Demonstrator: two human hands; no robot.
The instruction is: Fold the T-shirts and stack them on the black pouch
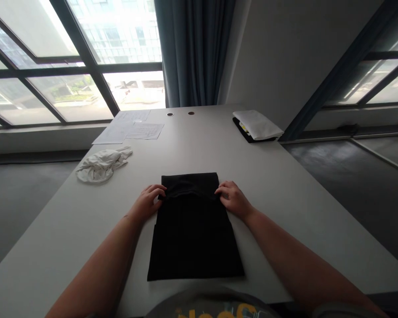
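A black piece of folded cloth (192, 234) lies flat on the white table in front of me, perhaps a garment. Its far end is turned over toward me in a band with a slightly wavy edge. My left hand (149, 201) pinches the left corner of that band. On the opposite side, my right hand (234, 198) pinches the right corner, fingers curled. Both hands rest close to the tabletop, about level with each other. The cloth's near part is wider than its far part.
A crumpled white cloth (103, 164) lies on the table (192, 150) at the left. Behind it are several sheets of paper (129, 128). A folded white and black bundle (257, 125) sits at the back right. Two round holes are near the far edge, before a blue curtain (195, 53).
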